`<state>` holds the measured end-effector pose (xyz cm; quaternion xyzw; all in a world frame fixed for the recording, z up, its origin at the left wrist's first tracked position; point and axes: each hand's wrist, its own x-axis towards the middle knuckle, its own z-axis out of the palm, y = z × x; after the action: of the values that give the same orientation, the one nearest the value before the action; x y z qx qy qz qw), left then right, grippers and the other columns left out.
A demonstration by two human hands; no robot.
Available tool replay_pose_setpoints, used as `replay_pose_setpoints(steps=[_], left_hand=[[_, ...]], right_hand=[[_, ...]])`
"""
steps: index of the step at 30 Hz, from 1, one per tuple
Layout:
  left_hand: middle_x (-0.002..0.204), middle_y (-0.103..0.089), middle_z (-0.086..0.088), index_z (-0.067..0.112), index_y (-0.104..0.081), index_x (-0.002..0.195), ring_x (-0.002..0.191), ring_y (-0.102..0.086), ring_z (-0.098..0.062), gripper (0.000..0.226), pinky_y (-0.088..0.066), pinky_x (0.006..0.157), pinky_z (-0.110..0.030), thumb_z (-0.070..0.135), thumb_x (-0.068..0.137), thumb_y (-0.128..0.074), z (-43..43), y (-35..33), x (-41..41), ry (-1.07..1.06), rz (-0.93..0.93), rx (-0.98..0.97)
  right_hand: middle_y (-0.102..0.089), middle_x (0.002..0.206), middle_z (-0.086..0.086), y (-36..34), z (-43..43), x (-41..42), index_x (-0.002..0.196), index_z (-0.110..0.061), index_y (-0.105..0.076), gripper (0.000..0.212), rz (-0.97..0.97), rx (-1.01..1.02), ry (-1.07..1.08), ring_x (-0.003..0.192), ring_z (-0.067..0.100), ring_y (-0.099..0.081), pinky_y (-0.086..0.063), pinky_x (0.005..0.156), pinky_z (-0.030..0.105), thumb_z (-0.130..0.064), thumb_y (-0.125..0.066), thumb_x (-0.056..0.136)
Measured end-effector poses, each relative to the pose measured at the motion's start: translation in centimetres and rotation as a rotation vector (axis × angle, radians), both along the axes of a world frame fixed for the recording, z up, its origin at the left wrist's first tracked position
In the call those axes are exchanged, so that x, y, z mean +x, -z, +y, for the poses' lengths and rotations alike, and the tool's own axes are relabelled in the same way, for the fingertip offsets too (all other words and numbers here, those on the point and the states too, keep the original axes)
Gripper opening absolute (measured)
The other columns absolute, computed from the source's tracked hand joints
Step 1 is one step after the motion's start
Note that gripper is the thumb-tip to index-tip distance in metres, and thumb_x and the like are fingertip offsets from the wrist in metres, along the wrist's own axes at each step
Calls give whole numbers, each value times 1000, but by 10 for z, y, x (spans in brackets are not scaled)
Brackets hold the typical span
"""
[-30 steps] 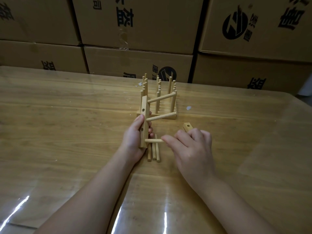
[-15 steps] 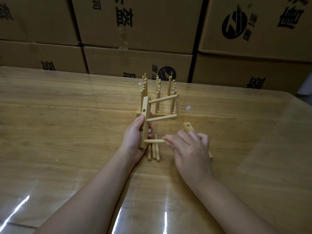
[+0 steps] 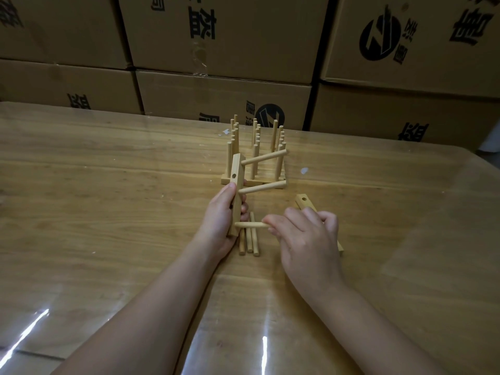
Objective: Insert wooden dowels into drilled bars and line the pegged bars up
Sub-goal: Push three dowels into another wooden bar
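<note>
The left hand (image 3: 220,220) grips a drilled bar (image 3: 236,185), held on end with its lower end at the palm. Two seated dowels (image 3: 262,187) project rightward from the bar, above this hand's fingers. The right hand (image 3: 305,236) pinches a third dowel (image 3: 250,225) at its right end; the left end meets the bar's lowest part, seating depth not discernible. Loose dowels (image 3: 249,240) lie on the table (image 3: 108,198) between both hands. A second drilled bar (image 3: 303,201) lies under the right hand. Finished pegged bars (image 3: 254,158) stand in rows beyond the left hand.
</note>
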<state>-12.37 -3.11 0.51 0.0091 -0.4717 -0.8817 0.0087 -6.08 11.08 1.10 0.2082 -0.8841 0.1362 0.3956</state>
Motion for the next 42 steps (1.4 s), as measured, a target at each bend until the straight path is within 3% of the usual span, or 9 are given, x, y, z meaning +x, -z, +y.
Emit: replay_pose_setpoints(steps=[14, 18, 21, 24, 26, 29, 34, 37, 42], left_hand=[[64, -46, 2, 11, -61, 99, 52, -42, -6, 25, -34, 43, -15, 23, 102, -39, 2, 1, 0, -18, 29, -87], [64, -48, 2, 11, -62, 102, 52, -44, -7, 25, -37, 44, -16, 24, 101, -41, 2, -2, -1, -23, -22, -26], [64, -49, 0, 10, -58, 106, 53, -48, -7, 22, -44, 46, -18, 24, 101, -43, 0, -3, -2, -1, -57, 55], [63, -52, 0, 9, -58, 104, 54, -53, -8, 20, -49, 51, -20, 24, 100, -45, -3, -2, -2, 16, -62, 71], [61, -55, -1, 9, -59, 98, 53, -55, -8, 19, -52, 54, -21, 23, 100, -46, -4, -1, -2, 20, -59, 54], [61, -56, -2, 10, -59, 93, 54, -57, -10, 16, -54, 58, -23, 20, 98, -48, -4, 1, -4, 46, -56, 73], [69, -57, -3, 9, -57, 97, 64, -60, -14, 28, -55, 62, -26, 23, 73, -63, -4, 3, -5, 126, -27, 22], [70, -61, -1, 11, -58, 93, 69, -63, -15, 26, -56, 64, -25, 24, 71, -64, -4, 4, -4, 152, 37, -55], [83, -70, -8, 9, -53, 101, 79, -69, -20, 28, -58, 69, -30, 16, 76, -65, -4, 3, 0, 237, 73, -78]], right_hand=[[-56, 76, -11, 4, 1, -1, 95, -25, -70, 24, -29, -26, -17, 71, 13, -50, -23, 76, 28, -21, -46, 90], [-56, 84, -9, 7, 3, -3, 111, -24, -65, 28, -68, -102, -15, 80, 13, -51, -26, 83, 30, -27, -46, 91], [-48, 89, -20, 6, 6, -5, 126, -24, -54, 37, -169, -309, -72, 88, 0, -43, -25, 90, 24, -36, -43, 92], [-51, 89, -31, 9, 10, -9, 116, -28, -58, 27, -310, -513, -170, 88, -5, -45, -35, 89, 23, -36, -49, 92], [-58, 94, -22, 9, 11, -11, 103, -36, -59, 14, -437, -636, -225, 89, -3, -53, -43, 81, 16, -28, -55, 93], [-66, 84, -9, 8, 13, -14, 90, -37, -61, 19, -548, -840, -285, 82, -2, -59, -43, 71, 8, -18, -57, 91], [-73, 91, -5, 0, 23, -24, 98, -17, -61, 10, -657, -1253, -399, 89, 6, -66, -51, 75, 19, -13, -52, 95], [-73, 94, 5, -3, 30, -28, 112, -15, -57, 19, -772, -1483, -504, 92, 16, -68, -54, 71, 24, -15, -49, 95], [-72, 99, 10, 0, 30, -29, 110, -11, -61, 20, -893, -1491, -584, 97, 23, -68, -56, 78, 30, -18, -49, 95]])
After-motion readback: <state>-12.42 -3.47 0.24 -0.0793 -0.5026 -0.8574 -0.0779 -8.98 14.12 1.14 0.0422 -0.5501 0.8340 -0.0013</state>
